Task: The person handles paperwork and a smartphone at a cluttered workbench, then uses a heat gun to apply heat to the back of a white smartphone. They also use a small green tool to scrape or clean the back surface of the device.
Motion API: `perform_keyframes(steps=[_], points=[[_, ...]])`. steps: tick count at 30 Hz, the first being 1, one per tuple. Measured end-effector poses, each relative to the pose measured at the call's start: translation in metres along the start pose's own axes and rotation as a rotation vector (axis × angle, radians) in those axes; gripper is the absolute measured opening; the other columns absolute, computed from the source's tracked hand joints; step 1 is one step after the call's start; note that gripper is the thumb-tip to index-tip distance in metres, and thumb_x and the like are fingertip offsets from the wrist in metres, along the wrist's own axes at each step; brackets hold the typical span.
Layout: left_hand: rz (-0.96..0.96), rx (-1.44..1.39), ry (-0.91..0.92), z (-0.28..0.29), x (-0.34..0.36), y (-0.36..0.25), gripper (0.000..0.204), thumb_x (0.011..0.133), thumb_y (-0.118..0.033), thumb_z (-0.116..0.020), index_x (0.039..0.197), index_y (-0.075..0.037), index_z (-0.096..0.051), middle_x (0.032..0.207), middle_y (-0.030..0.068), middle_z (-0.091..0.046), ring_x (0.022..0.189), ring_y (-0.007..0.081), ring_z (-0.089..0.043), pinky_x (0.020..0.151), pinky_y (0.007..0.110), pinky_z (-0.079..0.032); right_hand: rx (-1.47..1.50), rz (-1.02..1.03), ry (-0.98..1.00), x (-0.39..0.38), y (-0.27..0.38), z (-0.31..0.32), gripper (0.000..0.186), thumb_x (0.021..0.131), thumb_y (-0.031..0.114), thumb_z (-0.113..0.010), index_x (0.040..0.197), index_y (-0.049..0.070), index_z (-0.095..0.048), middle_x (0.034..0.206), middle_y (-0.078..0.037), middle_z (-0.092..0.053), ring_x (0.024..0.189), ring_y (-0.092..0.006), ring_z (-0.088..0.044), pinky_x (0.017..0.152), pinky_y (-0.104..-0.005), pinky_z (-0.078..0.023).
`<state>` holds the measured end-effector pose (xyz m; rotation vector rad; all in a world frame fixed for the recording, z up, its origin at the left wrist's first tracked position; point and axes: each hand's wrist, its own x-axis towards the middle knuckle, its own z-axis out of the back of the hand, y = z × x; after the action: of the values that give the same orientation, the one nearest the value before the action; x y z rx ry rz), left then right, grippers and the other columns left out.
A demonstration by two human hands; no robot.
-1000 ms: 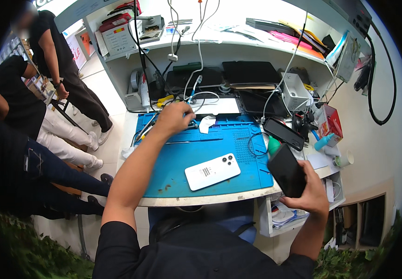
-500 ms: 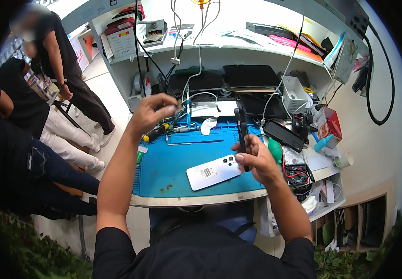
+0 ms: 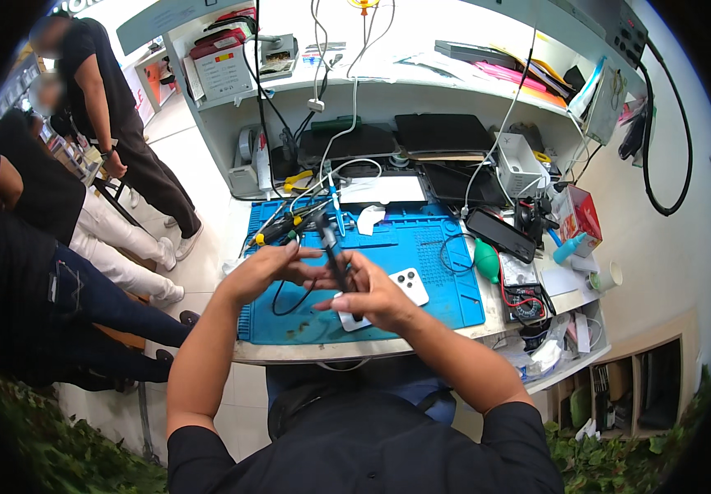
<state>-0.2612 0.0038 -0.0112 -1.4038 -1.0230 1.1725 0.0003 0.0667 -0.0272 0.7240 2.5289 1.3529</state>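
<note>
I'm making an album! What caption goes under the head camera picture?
A right hand holds a dark phone above a blue mat, left hand close by.

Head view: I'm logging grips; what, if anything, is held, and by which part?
The right hand holds a dark phone by its lower part. Whether the left hand holds the black cable cannot be told.
</note>
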Motion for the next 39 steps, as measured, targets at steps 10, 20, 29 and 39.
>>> perform_keyframes(steps=[10, 20, 29, 39], points=[[-0.103, -0.34, -0.192, -0.033, 0.009, 0.013, 0.044, 0.101, -0.014, -0.081, 0.139, 0.003, -0.07, 0.113, 0.0116, -0.079, 0.092, 0.0155, -0.075, 0.086, 0.03, -0.061, -0.151, 0.096, -0.105, -0.02, -0.025, -0.015, 0.073, 0.086, 0.014, -0.091, 0.141, 0.001, -0.045, 0.137, -0.016, -0.062, 0.126, -0.0242, -0.066, 0.105, -0.042, -0.06], [-0.316, 0.058, -0.291, -0.068, -0.029, -0.028, 0.029, 0.096, -0.006, -0.085, 0.124, 0.002, -0.08, 0.104, 0.0096, -0.08, 0.094, 0.0149, -0.075, 0.085, 0.029, -0.062, 0.375, 0.163, -0.582, 0.022, 0.009, -0.022, 0.046, 0.094, 0.05, -0.083, 0.105, 0.014, -0.056, 0.083, -0.005, -0.066, 0.076, -0.0204, -0.064, 0.073, -0.0374, -0.054], [-0.609, 0.621, -0.541, -0.107, -0.022, -0.022, 0.019, 0.086, 0.001, -0.089, 0.104, 0.002, -0.083, 0.092, 0.0114, -0.08, 0.081, 0.0149, -0.077, 0.071, 0.027, -0.06, 0.493, 0.199, -0.558, 0.037, -0.004, -0.024, 0.043, 0.091, 0.044, -0.087, 0.102, 0.014, -0.057, 0.084, -0.003, -0.058, 0.078, -0.0184, -0.061, 0.072, -0.0342, -0.053], [-0.485, 0.641, -0.602, -0.115, -0.021, -0.02, 0.021, 0.088, -0.001, -0.088, 0.09, 0.0, -0.067, 0.079, 0.0086, -0.076, 0.071, 0.0126, -0.075, 0.066, 0.027, -0.06, 0.244, 0.324, -0.562, 0.032, -0.015, -0.025, 0.033, 0.093, 0.029, -0.089, 0.099, 0.013, -0.061, 0.085, 0.002, -0.06, 0.074, -0.0098, -0.058, 0.064, -0.03, -0.049]])
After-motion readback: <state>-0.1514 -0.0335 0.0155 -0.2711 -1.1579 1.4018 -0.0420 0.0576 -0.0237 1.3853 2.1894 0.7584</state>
